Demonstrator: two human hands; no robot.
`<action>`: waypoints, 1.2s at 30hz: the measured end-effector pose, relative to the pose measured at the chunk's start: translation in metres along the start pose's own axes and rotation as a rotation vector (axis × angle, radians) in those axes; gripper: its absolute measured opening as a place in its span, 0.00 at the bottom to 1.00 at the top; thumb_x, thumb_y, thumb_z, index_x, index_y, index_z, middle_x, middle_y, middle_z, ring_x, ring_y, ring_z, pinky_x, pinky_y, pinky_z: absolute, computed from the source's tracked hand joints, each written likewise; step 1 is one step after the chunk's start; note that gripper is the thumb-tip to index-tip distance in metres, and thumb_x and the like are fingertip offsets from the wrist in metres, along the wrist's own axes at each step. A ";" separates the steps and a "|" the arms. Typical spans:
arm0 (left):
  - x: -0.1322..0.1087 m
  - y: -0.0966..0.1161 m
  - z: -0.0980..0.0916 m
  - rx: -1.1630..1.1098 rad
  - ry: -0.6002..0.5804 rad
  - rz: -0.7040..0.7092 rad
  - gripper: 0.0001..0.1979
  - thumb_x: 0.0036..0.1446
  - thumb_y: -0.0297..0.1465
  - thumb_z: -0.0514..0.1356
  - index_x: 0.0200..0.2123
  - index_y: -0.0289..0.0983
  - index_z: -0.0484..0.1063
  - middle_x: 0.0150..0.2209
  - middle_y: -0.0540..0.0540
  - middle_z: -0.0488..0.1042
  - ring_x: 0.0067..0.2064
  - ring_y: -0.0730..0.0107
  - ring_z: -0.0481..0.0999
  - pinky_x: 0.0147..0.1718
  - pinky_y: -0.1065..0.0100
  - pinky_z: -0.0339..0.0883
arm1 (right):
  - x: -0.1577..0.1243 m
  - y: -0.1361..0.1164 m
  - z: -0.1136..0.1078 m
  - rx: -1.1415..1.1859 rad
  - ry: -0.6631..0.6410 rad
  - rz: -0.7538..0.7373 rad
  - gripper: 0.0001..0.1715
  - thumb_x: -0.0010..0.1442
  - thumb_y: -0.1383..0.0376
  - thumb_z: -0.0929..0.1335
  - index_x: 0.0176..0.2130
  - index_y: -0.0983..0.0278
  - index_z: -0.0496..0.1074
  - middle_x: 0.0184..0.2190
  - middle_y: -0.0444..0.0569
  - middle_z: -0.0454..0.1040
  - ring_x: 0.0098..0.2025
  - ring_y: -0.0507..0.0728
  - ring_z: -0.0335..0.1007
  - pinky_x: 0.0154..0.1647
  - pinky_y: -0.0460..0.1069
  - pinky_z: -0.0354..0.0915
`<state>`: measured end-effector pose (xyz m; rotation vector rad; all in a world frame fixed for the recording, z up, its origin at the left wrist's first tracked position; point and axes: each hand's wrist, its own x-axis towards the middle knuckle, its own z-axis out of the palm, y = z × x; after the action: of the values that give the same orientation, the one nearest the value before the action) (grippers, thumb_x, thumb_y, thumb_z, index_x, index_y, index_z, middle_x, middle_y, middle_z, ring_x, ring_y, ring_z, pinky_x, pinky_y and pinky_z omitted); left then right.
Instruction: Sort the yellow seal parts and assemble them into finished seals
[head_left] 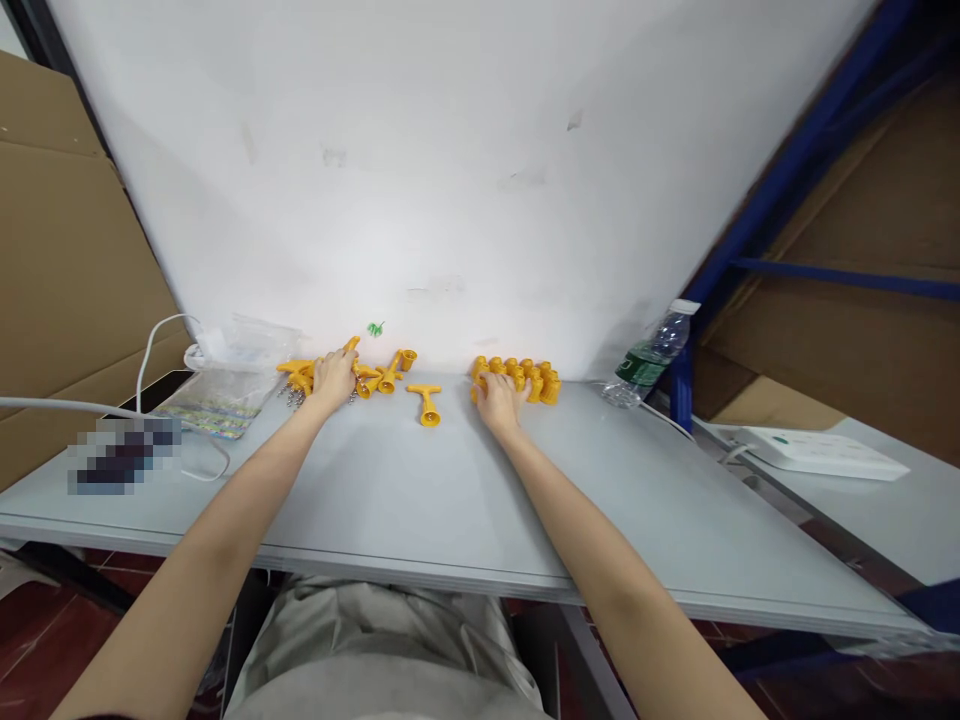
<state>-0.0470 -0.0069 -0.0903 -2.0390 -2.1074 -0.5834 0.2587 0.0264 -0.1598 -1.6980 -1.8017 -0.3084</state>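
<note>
My left hand is closed over a loose pile of yellow T-handled pieces with flared cup ends, its fingers around one whose tip sticks up beyond them. Small metal chains show beneath the pile. By itself in the middle lies one yellow T-handled piece, cup end toward me. My right hand has its fingers curled on the near left corner of a tight block of yellow pieces, which stand in rows. Its fingertips are partly hidden against them.
A clear plastic bottle leans at the back right of the table. Plastic bags, white cables and a dark flat device lie at the left. A white panel rises behind; a white power strip sits far right.
</note>
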 end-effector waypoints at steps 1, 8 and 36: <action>0.000 0.000 0.004 0.035 -0.014 0.024 0.24 0.59 0.22 0.47 0.55 0.39 0.70 0.54 0.39 0.74 0.56 0.55 0.70 0.54 0.56 0.60 | 0.000 0.001 0.002 -0.019 0.009 0.004 0.17 0.64 0.66 0.60 0.47 0.65 0.72 0.46 0.59 0.76 0.52 0.66 0.66 0.61 0.69 0.41; 0.001 -0.021 0.027 0.063 -0.164 0.098 0.30 0.58 0.22 0.47 0.62 0.42 0.63 0.61 0.38 0.67 0.63 0.51 0.62 0.59 0.43 0.54 | -0.003 0.007 0.007 -0.062 0.028 0.025 0.16 0.65 0.64 0.60 0.45 0.66 0.73 0.44 0.61 0.76 0.48 0.66 0.67 0.58 0.66 0.46; -0.005 0.002 0.027 -0.117 -0.090 -0.062 0.24 0.58 0.29 0.54 0.58 0.41 0.69 0.67 0.40 0.60 0.68 0.48 0.54 0.66 0.36 0.31 | -0.004 -0.089 -0.011 0.208 -0.617 -0.207 0.21 0.67 0.62 0.59 0.53 0.64 0.73 0.58 0.54 0.70 0.57 0.60 0.67 0.53 0.51 0.63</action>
<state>-0.0405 -0.0010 -0.1169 -2.1047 -2.2452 -0.6510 0.1765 0.0045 -0.1319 -1.5589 -2.3575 0.3520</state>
